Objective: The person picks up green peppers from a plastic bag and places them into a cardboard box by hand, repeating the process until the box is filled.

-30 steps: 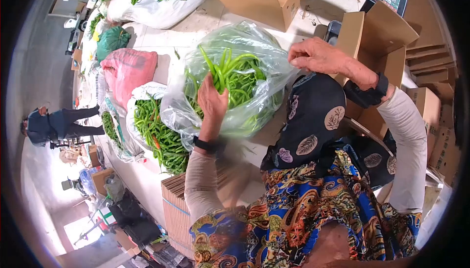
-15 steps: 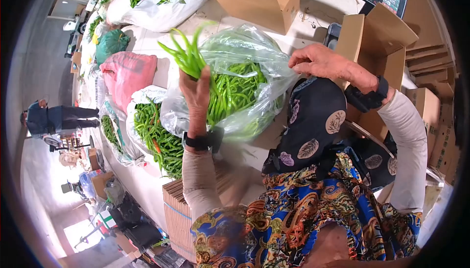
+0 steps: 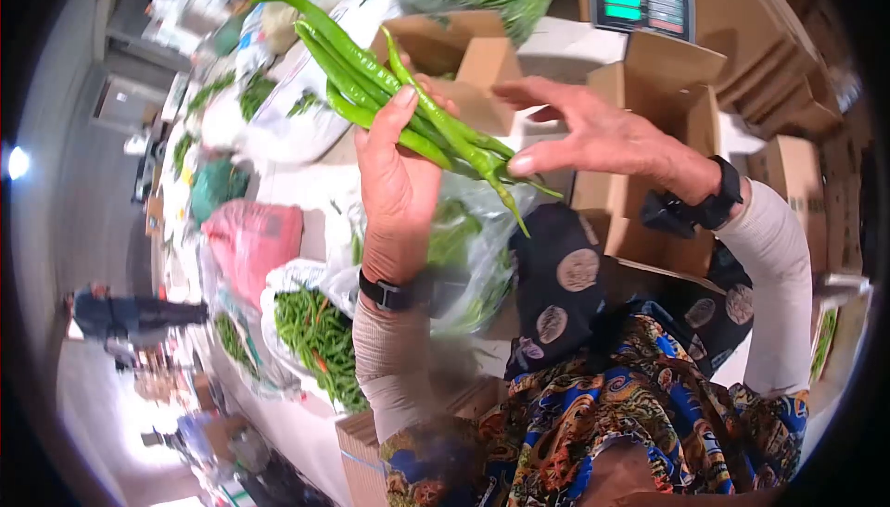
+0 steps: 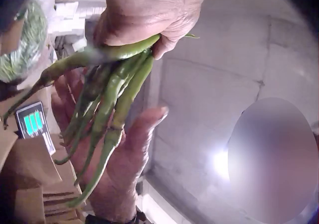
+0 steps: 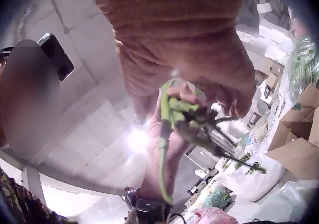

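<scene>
Several long green peppers are gripped in my raised left hand, its thumb laid across them. Their thin ends point toward my right hand, whose fingers are spread apart. In the left wrist view the peppers hang from my left hand in front of my right hand's palm; whether they touch it I cannot tell. The right wrist view shows blurred peppers below my right hand. Partly hidden under my left hand is a clear plastic bag with green peppers.
Open cardboard boxes stand at the right and beyond the hands, near a lit scale. Left lie a pink sack, a green bag and loose peppers in a white sack. A person stands far left.
My left hand has lifted the peppers out of the clear bag and up toward the camera. My right hand has left the bag's edge and spread its fingers. The head view has shifted.
</scene>
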Demonstrator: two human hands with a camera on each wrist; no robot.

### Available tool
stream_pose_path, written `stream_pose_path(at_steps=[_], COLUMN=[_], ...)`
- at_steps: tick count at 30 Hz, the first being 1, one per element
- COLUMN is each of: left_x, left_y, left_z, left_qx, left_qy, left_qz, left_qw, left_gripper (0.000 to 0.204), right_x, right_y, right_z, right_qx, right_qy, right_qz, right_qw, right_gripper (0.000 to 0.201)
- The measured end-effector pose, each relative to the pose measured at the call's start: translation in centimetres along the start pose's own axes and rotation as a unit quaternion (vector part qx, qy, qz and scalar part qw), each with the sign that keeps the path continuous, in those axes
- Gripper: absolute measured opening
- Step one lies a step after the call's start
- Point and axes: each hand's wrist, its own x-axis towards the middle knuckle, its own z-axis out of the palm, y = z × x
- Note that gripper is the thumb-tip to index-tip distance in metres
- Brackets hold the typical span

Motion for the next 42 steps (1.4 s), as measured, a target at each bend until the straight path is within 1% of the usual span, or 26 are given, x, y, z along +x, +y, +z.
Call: stream_pose_path(at_steps=[2, 3, 4, 6, 7, 8, 10, 12, 14, 15, 16, 18, 19, 23, 25, 26, 28, 31, 32, 34, 35, 36, 37, 39, 41, 42], left_x=[1.3, 1.6, 1.7, 1.1, 0.9, 0.6, 0.1, -0.5, -0.4, -0.4, -0.4, -0.5, -0.5, -0.9, -1.1, -1.3, -1.4, -1.7, -1.8, -1.8, -2.1, -2.2, -2.2, -2.3, -2.8, -3.0], left_y=[-1.8, -2.9, -3.8, -5.5, -6.8, -7.7, -9.3, -11.1, -13.0, -13.5, -13.9, -14.7, -15.0, -16.3, -16.7, -16.9, -17.6, -17.6, -17.6, -17.5, -17.4, -17.4, -17.5, -17.8, -18.2, -18.3], left_z=[3.1, 4.5, 6.2, 9.3, 10.6, 11.7, 13.1, 14.6, 14.9, 15.2, 15.5, 15.9, 16.1, 16.3, 16.5, 16.5, 15.7, 14.9, 14.7, 14.7, 15.3, 15.6, 15.5, 15.3, 15.3, 15.3], left_qx=[-0.051, -0.054, -0.055, -0.032, 0.004, 0.042, 0.038, 0.032, 0.045, 0.055, 0.065, 0.089, 0.113, 0.098, 0.075, 0.053, 0.042, 0.036, 0.038, 0.03, 0.03, 0.03, 0.031, 0.008, 0.025, 0.042], left_qy=[-0.045, -0.064, -0.083, -0.114, -0.109, -0.104, -0.154, -0.154, -0.173, -0.197, -0.219, -0.234, -0.244, -0.273, -0.28, -0.283, -0.265, -0.251, -0.253, -0.269, -0.262, -0.255, -0.254, -0.225, -0.236, -0.247], left_qz=[-0.038, -0.058, -0.078, -0.096, -0.096, -0.096, -0.137, -0.158, -0.199, -0.23, -0.26, -0.273, -0.273, -0.325, -0.343, -0.356, -0.371, -0.393, -0.395, -0.409, -0.381, -0.353, -0.354, -0.401, -0.388, -0.373], left_qw=[0.997, 0.995, 0.992, 0.988, 0.989, 0.989, 0.978, 0.975, 0.964, 0.952, 0.938, 0.929, 0.924, 0.9, 0.893, 0.889, 0.889, 0.884, 0.882, 0.872, 0.886, 0.9, 0.9, 0.888, 0.891, 0.893], left_gripper=[0.047, 0.044, 0.042, 0.04, 0.042, 0.045, 0.04, 0.035, 0.036, 0.036, 0.036, 0.037, 0.037, 0.041, 0.041, 0.04, 0.04, 0.041, 0.041, 0.042, 0.043, 0.043, 0.043, 0.044, 0.046, 0.047], right_x=[-1.2, -1.6, -2.3, -4.1, -5.7, -6.9, -9.2, -11.5, -13.1, -14.1, -14.8, -16.0, -16.5, -18.1, -19.0, -19.3, -19.9, -20.4, -20.5, -20.5, -20.5, -20.4, -20.3, -20.5, -20.5, -20.3], right_y=[-1.5, -1.3, -0.9, -0.1, -1.0, -0.4, 1.1, 2.1, 3.6, 3.5, 3.8, 4.7, 5.4, 6.3, 5.1, 5.4, 6.1, 7.1, 7.1, 6.9, 6.9, 6.9, 6.9, 7.8, 8.2, 8.2], right_z=[-0.9, -1.1, -1.4, -2.2, -3.0, -3.2, -3.5, -4.0, -4.4, -4.6, -4.6, -4.5, -4.6, -4.3, -5.0, -4.7, -4.0, -3.0, -3.0, -2.9, -2.8, -2.6, -2.5, -2.1, -1.7, -1.4], right_qx=[0.118, 0.109, 0.104, 0.148, 0.141, 0.141, 0.239, 0.24, 0.252, 0.275, 0.279, 0.338, 0.378, 0.398, 0.405, 0.407, 0.473, 0.531, 0.531, 0.508, 0.509, 0.5, 0.491, 0.483, 0.475, 0.421], right_qy=[-0.031, 0.002, 0.023, 0.097, 0.101, 0.118, 0.111, 0.138, 0.122, 0.138, 0.148, 0.164, 0.14, 0.164, 0.152, 0.154, 0.173, 0.17, 0.172, 0.188, 0.187, 0.22, 0.252, 0.242, 0.231, 0.248], right_qz=[0.032, -0.021, -0.018, 0.025, 0.103, 0.11, 0.105, 0.123, 0.135, 0.098, 0.103, 0.077, 0.052, 0.07, 0.199, 0.203, 0.124, 0.138, 0.141, 0.092, 0.094, 0.084, 0.075, 0.086, 0.097, 0.093], right_qw=[0.992, 0.994, 0.994, 0.984, 0.979, 0.977, 0.959, 0.953, 0.95, 0.946, 0.943, 0.924, 0.914, 0.9, 0.879, 0.877, 0.855, 0.819, 0.818, 0.835, 0.835, 0.833, 0.83, 0.837, 0.843, 0.868], right_gripper=[0.091, 0.091, 0.091, 0.075, 0.054, 0.054, 0.041, 0.036, 0.033, 0.032, 0.032, 0.033, 0.045, 0.033, 0.036, 0.036, 0.042, 0.051, 0.051, 0.053, 0.053, 0.055, 0.057, 0.059, 0.06, 0.059])
